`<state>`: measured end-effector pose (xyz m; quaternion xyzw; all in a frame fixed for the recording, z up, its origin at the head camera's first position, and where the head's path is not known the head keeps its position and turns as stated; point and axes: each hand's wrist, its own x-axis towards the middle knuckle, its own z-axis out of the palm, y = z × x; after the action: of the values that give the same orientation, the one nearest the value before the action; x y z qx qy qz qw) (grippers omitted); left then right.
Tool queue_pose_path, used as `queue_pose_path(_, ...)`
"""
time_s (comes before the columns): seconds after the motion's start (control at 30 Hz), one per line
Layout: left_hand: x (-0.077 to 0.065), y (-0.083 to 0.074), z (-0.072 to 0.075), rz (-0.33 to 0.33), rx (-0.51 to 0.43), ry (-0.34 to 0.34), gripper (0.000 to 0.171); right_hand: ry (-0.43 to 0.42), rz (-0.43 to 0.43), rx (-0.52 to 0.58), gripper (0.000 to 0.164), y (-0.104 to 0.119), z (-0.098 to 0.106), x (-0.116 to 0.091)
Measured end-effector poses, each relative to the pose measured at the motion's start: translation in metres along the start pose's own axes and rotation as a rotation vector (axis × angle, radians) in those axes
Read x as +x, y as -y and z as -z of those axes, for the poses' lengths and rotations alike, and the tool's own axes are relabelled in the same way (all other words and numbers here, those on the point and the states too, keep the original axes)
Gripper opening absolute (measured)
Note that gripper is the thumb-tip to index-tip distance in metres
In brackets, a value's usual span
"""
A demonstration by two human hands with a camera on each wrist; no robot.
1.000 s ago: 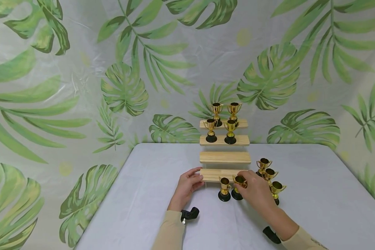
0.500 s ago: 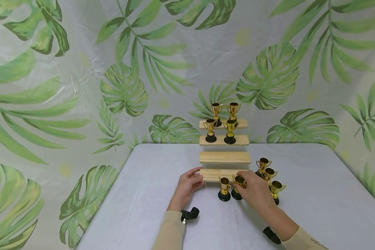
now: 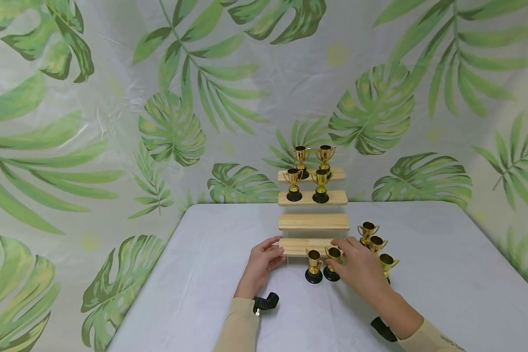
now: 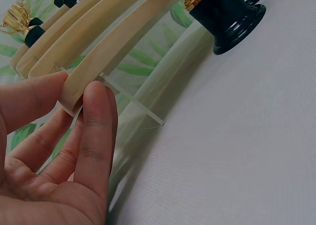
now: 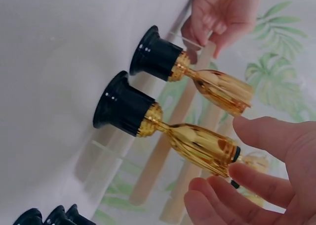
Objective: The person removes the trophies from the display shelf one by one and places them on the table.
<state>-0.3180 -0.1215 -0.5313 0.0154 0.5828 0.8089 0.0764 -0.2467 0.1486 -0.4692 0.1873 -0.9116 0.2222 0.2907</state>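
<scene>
My left hand (image 3: 260, 264) pinches the left end of the lowest wooden shelf (image 3: 300, 247) of a stepped display stand. In the left wrist view, thumb and fingers hold that shelf end (image 4: 81, 81). Two small gold trophies with black bases stand upright in front of the stand: the left trophy (image 3: 314, 259) and the right trophy (image 3: 332, 274). Around the right trophy's cup (image 5: 202, 145) my right hand (image 3: 360, 266) lies with loosely bent fingers. Its thumb appears apart from the cup; an index fingertip is close to the rim, contact unclear.
Several gold trophies stand on the top shelf (image 3: 334, 174) and second shelf (image 3: 336, 197). The third shelf (image 3: 314, 222) is bare wood. Three more trophies, including a front one (image 3: 386, 263), stand right of the stand, partly behind my right hand. White cloth (image 3: 202, 274) covers the table.
The head view has shifted slightly, moving the scene a little left. Both hands, the stand and the trophies otherwise look nearly unchanged.
</scene>
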Motion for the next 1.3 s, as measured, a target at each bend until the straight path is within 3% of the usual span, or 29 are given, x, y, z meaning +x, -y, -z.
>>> queue_pose_path(0.57,-0.002,-0.001,0.001,0.001,0.003,-0.004,0.050,-0.053,0.049,0.035,0.045,0.010,0.015,0.008)
queue_pose_path(1.0,-0.002,-0.001,0.004,-0.001,0.002,0.005,0.050,-0.111,0.063,0.089,0.038,0.018,0.030,0.026)
queue_pose_path(1.3,-0.002,-0.001,0.001,0.001,0.000,0.000,0.047,-0.073,-0.017,0.108,0.037,0.016,0.033,0.035)
